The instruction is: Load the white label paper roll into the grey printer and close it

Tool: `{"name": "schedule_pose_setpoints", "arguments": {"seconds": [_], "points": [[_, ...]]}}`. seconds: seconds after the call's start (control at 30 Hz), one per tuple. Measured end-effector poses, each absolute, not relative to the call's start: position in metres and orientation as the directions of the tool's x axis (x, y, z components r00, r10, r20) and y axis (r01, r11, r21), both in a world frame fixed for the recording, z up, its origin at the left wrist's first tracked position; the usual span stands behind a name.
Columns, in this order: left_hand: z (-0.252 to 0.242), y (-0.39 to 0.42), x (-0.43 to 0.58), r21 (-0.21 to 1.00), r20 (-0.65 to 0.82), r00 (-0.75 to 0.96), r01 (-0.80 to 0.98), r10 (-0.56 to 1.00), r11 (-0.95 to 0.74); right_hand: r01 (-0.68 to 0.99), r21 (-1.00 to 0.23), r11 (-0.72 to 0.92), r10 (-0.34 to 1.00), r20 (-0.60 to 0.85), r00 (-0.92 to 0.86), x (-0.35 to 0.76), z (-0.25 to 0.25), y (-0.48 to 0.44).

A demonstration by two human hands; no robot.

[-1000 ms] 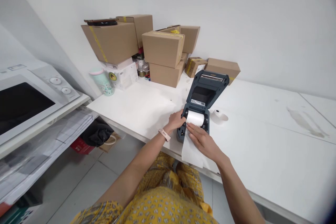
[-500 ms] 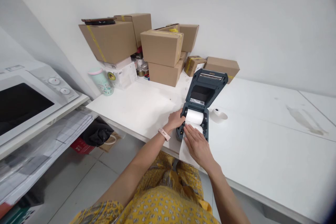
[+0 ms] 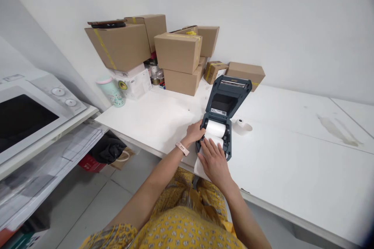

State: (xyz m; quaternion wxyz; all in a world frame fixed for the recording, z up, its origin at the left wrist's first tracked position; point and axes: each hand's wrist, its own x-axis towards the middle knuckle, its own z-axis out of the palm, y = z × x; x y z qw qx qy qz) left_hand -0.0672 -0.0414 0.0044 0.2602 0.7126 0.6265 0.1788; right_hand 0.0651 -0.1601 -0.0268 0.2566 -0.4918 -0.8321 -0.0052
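A dark blue label printer (image 3: 226, 103) sits on the white table (image 3: 292, 163) with its lid tipped up and back. A white paper roll (image 3: 216, 128) lies in its open bay, and a strip of paper runs forward over the table edge. My right hand (image 3: 213, 159) lies flat on that strip, fingers stretched out. My left hand (image 3: 195, 132), with a pink watch at the wrist, curls against the printer's left side by the roll's end.
An empty paper core (image 3: 243, 125) lies just right of the printer. Several cardboard boxes (image 3: 178, 52) are stacked at the back against the wall, with a mint cup (image 3: 111, 90) to their left. A white microwave (image 3: 32, 113) stands on a shelf at far left.
My right hand has slid leftward and nearer along the paper strip. The left hand stays at the printer's side. The view has shifted slightly.
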Motion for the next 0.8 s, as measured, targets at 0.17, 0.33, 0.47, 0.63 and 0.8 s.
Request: {"name": "schedule_pose_setpoints", "arguments": {"seconds": [0.17, 0.33, 0.47, 0.63, 0.8], "points": [[0.0042, -0.0422, -0.0678, 0.604, -0.064, 0.159, 0.792, 0.985, -0.089, 0.832, -0.181, 0.525, 0.79, 0.469, -0.396, 0.0647, -0.0244, -0.1603], [0.0028, -0.0427, -0.0675, 0.608, -0.067, 0.153, 0.79, 0.986, -0.081, 0.851, -0.124, 0.51, 0.793, 0.452, -0.409, 0.0675, -0.0203, -0.1631], [0.0027, -0.043, -0.0667, 0.62, -0.064, 0.149, 0.781, 0.987, -0.078, 0.845, -0.111, 0.524, 0.781, 0.459, -0.424, 0.0693, -0.0204, -0.1651], [0.0066, -0.0465, -0.0618, 0.603, -0.09, 0.111, 0.797, 0.99, -0.034, 0.834, -0.112, 0.541, 0.766, 0.474, -0.434, 0.0719, -0.0224, -0.1668], [0.0104, -0.0498, -0.0588, 0.61, -0.114, 0.066, 0.792, 0.991, 0.018, 0.827, -0.127, 0.548, 0.766, 0.474, -0.435, 0.0734, -0.024, -0.1668]]}}
